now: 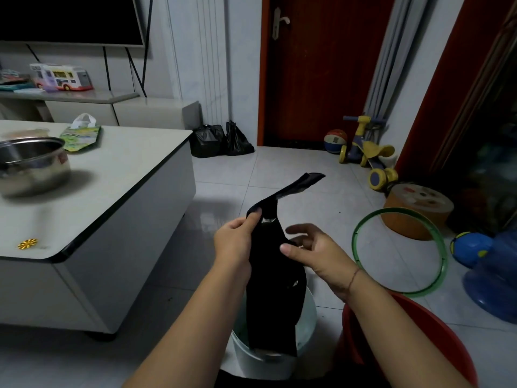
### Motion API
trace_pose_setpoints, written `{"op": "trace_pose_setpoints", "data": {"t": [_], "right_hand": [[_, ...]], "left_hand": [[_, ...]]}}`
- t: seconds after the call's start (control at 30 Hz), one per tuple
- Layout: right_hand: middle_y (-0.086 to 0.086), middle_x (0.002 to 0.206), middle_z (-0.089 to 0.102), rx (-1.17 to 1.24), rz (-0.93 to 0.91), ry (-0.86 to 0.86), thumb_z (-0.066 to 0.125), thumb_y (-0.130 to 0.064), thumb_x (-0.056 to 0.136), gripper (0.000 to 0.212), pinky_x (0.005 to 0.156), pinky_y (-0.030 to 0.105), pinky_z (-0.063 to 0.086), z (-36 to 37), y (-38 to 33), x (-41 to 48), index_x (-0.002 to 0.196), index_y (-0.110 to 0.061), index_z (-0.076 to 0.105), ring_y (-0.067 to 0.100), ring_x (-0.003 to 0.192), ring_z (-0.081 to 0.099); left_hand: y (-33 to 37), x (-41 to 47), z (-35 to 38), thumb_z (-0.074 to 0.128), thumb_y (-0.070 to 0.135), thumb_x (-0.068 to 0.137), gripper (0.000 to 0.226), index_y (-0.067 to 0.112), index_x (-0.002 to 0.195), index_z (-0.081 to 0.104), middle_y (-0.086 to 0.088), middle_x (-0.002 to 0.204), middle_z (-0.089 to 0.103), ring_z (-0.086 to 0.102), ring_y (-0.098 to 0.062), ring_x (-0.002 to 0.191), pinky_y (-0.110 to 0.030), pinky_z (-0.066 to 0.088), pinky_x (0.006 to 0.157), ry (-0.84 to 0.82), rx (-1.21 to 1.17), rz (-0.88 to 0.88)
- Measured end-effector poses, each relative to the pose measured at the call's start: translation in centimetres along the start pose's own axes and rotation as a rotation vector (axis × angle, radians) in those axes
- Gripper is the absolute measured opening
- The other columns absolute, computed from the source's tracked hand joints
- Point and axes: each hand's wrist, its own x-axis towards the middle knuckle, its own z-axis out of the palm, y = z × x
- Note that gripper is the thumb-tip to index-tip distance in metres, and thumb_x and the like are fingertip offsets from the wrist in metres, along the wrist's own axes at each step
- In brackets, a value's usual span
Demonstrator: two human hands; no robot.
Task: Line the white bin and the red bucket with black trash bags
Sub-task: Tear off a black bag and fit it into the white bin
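Honestly barely started: neither the bin (251, 359) nor the red bucket (349, 331) just right of it had a liner yet, and the one bag (271, 275) in play was unopened, a flat strip held over the bin. Left hand (233, 242) pinched its upper edge; right hand (316, 253) had a thumb on the right edge, fingers loosely spread, couldn't tell if it gripped. Bag ran roughly up-down, bottom end dangling into the bin's mouth, top tail flicked up and right.

L hand (234, 240) pinches black bag (270, 275) above white bin (246, 357)
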Motion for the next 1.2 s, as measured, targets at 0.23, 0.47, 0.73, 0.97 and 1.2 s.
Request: {"op": "trace_pose_setpoints", "data": {"t": [0.23,0.47,0.73,0.97,1.2], "right_hand": [[0.002,0.083,0.076,0.101,-0.241,0.315,0.075,-0.037,0.075,0.028,0.068,0.021,0.055,1.3,-1.3,1.1,0.092,-0.015,0.068,0.013,0.080,0.072],[0.008,0.078,0.073,0.075,-0.142,0.456,0.069,-0.035,0.083,0.029,0.068,0.034,0.058,0.3,-1.7,2.3,0.082,-0.006,0.067,0.023,0.076,0.071],[0.011,0.087,0.074,-0.018,-0.181,0.365,0.062,-0.037,0.088,0.030,0.081,0.037,0.056,-0.3,-1.4,2.0,0.087,-0.009,0.071,0.024,0.087,0.070],[-0.001,0.085,0.075,0.008,-0.228,0.380,0.064,-0.022,0.088,0.007,0.078,0.022,0.055,-0.7,-1.4,1.7,0.087,-0.020,0.071,0.013,0.085,0.070],[0.018,0.092,0.071,-0.238,-0.243,0.268,0.056,-0.024,0.094,0.026,0.081,0.037,0.055,-0.2,-1.7,1.3,0.095,0.000,0.068,0.033,0.090,0.066]], "left_hand": [[-0.5,-1.2,1.4,0.078,0.016,0.078,0.019,0.005,0.069,0.064,-0.008,0.055,0.067,0.063,-0.015,0.045,-0.019,0.050,0.044,-0.206,0.082,-0.063],[-0.5,-1.5,1.7,0.067,0.026,0.088,0.022,0.005,0.092,0.073,-0.008,0.087,0.076,0.072,-0.010,0.074,-0.016,0.054,0.060,-0.372,0.123,-0.017],[-0.5,-0.9,1.2,0.065,0.016,0.089,0.015,0.003,0.094,0.072,0.000,0.072,0.070,0.065,-0.009,0.067,-0.017,0.054,0.065,-0.345,0.113,0.022],[-0.2,-1.1,1.3,0.064,0.020,0.090,0.015,0.007,0.093,0.071,0.006,0.059,0.065,0.063,-0.004,0.055,-0.016,0.052,0.056,-0.357,0.073,0.006],[-0.3,-1.3,1.1,0.064,0.020,0.091,0.015,0.010,0.087,0.075,-0.004,0.077,0.075,0.070,-0.010,0.065,-0.021,0.054,0.056,-0.342,0.050,0.012]]}}
